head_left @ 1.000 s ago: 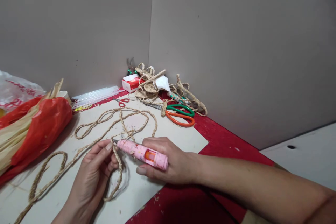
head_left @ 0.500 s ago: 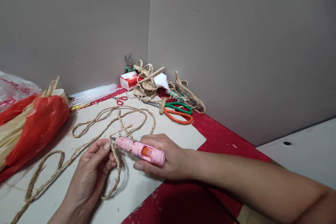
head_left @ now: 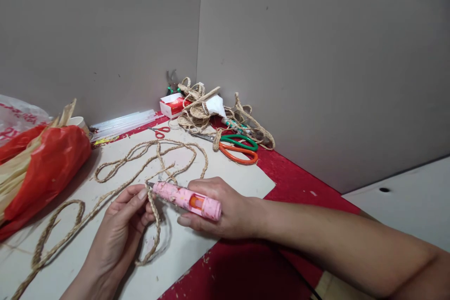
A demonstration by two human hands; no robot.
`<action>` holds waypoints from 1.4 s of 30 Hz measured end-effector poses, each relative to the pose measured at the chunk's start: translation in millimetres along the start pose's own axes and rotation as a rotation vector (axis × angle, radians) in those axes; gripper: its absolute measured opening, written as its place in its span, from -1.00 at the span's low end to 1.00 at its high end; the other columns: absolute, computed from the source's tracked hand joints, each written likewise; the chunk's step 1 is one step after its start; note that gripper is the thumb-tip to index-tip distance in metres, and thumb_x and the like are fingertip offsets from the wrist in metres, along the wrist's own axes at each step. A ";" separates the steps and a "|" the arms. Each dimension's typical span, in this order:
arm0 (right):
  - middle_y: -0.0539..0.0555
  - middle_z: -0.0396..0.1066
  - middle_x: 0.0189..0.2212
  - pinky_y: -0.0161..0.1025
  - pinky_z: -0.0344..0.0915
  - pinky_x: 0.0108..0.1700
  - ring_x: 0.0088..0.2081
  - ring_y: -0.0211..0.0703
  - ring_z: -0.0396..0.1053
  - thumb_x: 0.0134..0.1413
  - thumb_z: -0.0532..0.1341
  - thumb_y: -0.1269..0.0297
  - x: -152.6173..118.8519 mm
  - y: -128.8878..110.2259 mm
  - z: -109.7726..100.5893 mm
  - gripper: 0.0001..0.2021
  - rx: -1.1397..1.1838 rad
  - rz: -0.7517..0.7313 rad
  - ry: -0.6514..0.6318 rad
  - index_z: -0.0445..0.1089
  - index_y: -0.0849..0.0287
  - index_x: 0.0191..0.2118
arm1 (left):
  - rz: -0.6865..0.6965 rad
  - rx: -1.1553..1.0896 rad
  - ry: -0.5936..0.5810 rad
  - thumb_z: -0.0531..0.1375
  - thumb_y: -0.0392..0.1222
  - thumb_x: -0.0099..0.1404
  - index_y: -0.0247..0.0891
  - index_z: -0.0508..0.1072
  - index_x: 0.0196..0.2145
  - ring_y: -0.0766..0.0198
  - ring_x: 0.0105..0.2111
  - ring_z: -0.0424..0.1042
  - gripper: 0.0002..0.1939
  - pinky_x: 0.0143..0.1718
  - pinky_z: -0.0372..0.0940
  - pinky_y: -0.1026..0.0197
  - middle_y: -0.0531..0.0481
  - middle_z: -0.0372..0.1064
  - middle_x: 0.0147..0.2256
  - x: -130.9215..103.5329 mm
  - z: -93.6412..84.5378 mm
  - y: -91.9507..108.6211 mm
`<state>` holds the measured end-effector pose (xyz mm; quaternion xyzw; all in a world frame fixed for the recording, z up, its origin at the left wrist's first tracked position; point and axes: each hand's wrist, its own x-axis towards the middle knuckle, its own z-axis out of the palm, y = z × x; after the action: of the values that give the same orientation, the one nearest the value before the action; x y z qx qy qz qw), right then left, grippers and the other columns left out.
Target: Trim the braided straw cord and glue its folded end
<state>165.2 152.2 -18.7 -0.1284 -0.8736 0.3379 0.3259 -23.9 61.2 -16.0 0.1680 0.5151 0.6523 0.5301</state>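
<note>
Between the thumb and fingers of my left hand [head_left: 121,225] is pinched the end of a braided straw cord [head_left: 155,225], whose short length hangs and curls down to the board. My right hand [head_left: 225,211] is wrapped around a pink hot glue gun [head_left: 184,200], with its trigger side hidden by the palm. The gun's dark nozzle points left and meets the cord end at my left fingertips; whether glue is coming out is too small to tell. More braided cord [head_left: 105,199] lies in loops on the white board beyond and to the left of my hands.
Large scissors [head_left: 239,148] with green and orange handles lie behind my right hand, small red scissors [head_left: 161,131] further left. A pile of braided cord [head_left: 195,115] fills the corner. Glue sticks [head_left: 123,124] lie along the wall; a red bag [head_left: 52,168] of straw sits left.
Nearly nothing differs; both hands keep the same hold, with the nozzle staying at the cord end. The whole view has shifted very slightly.
</note>
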 end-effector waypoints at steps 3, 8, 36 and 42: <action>-0.13 0.02 -0.62 -0.39 0.01 -0.52 -0.59 -0.42 -0.02 0.07 0.24 0.09 0.3 -0.4 -0.5 -0.64 0.003 0.012 -0.010 0.11 0.17 -0.52 | -0.003 -0.001 0.000 0.46 -0.27 -0.05 -0.31 0.55 -0.41 0.44 -0.56 0.36 -0.78 -0.52 0.38 0.41 0.06 0.40 -0.54 1.3 -0.8 -0.5; -0.13 0.04 -0.62 -0.39 0.01 -0.53 -0.60 -0.42 -0.01 0.08 0.23 0.08 0.1 -1.1 -1.0 -0.64 0.007 0.014 -0.015 0.12 0.17 -0.53 | -0.014 -0.011 -0.003 0.46 -0.28 -0.05 -0.32 0.55 -0.42 0.43 -0.56 0.38 -0.78 -0.51 0.40 0.39 0.05 0.43 -0.50 1.1 -1.4 -0.2; -0.12 0.06 -0.63 -0.40 0.02 -0.53 -0.61 -0.43 0.01 0.07 0.23 0.07 -1.2 -2.9 -2.0 -0.64 -0.022 0.017 -0.025 0.15 0.19 -0.54 | 0.005 -0.043 -0.021 0.44 -0.35 -0.07 -0.36 0.55 -0.42 0.41 -0.50 0.40 -0.79 -0.43 0.40 0.39 0.02 0.45 -0.47 0.8 0.6 1.8; -0.14 0.03 -0.64 -0.40 0.01 -0.54 -0.61 -0.43 0.00 0.07 0.23 0.07 -0.8 -3.8 -2.7 -0.63 -0.005 0.029 -0.015 0.13 0.18 -0.55 | 0.003 -0.054 -0.013 0.44 -0.33 -0.03 -0.36 0.56 -0.40 0.39 -0.48 0.41 -0.80 -0.41 0.41 0.38 0.00 0.46 -0.45 2.3 -2.2 -0.1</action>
<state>167.5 150.4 -15.0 -0.1394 -0.8748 0.3414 0.3141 -26.4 62.1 -17.7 0.1586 0.4933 0.6657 0.5369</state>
